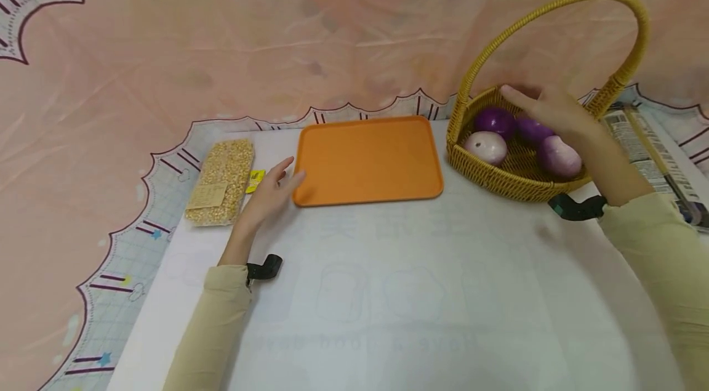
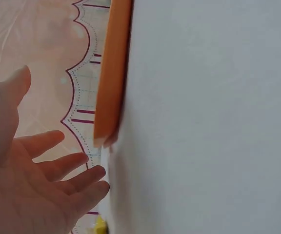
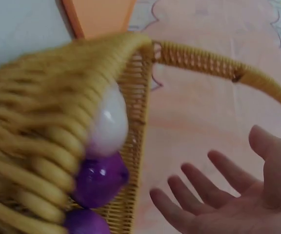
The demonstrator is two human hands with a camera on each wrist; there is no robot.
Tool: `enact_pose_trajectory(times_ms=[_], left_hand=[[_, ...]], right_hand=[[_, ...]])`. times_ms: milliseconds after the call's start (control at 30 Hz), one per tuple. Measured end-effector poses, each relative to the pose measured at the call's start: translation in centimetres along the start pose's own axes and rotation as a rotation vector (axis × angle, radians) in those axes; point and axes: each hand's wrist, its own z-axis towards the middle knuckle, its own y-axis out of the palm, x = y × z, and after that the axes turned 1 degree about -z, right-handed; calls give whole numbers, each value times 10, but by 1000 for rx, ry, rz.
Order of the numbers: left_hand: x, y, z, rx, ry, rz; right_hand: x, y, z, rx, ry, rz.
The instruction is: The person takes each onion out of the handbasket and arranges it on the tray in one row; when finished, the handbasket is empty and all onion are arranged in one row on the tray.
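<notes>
A wicker basket (image 1: 498, 188) with a tall arched handle stands at the right and holds several glossy onions, among them a dark purple onion (image 1: 495, 123) and a whitish onion (image 1: 486, 148). Over its back right part is my right hand (image 1: 556, 111), fingers loosely extended and the palm bare in the right wrist view. It partly covers another purple onion (image 1: 533, 130). My left hand (image 1: 268, 197) hovers with spread fingers by the left edge of an orange tray (image 1: 368, 160), holding nothing. The tray's surface is bare.
Left of my left hand lies a clear bag of yellow kernels (image 1: 221, 172) with a paper label. A small yellow packet (image 1: 255, 180) sits between bag and tray. Folded newspaper (image 1: 642, 148) lies right of the basket, and a patterned cloth (image 1: 354, 40) hangs behind the white table.
</notes>
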Motion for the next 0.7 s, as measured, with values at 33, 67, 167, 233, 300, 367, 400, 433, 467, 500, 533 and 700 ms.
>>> enact_pose_trajectory(times_ms=[33, 67, 167, 233, 300, 367, 400, 433, 467, 500, 533, 700], left_hand=[[-2, 1, 0, -4, -3, -6], [-4, 3, -1, -6, -4, -14], [-8, 6, -2, -8, 9, -34], [-9, 7, -2, -12, 24, -29], [-9, 8, -2, -18, 32, -18], [-10, 8, -2, -24, 34, -11], [-11, 8, -1, -25, 35, -9], [-12, 8, -2, -28, 37, -11], [-13, 9, -2, -31, 38, -19], [-13, 9, -2, -36, 41, -28], [-14, 9, -2, -41, 44, -35], [-16, 8, -3, -63, 35, -11]], right_hand=[[-1, -3, 2, -21, 9, -11], [-2, -7, 3, -56, 21, -22], [-6, -16, 7, -142, 18, -81], [-8, -21, 11, -183, -27, -123], [-11, -23, 16, -183, -57, -170], [-11, -23, 22, -157, -94, -205], [-10, -23, 26, -155, -101, -200], [-9, -22, 30, -149, -110, -198], [-6, -22, 34, -151, -126, -188], [-4, -21, 38, -156, -145, -177], [0, -21, 41, -168, -164, -160], [15, -24, 55, -198, -176, -106]])
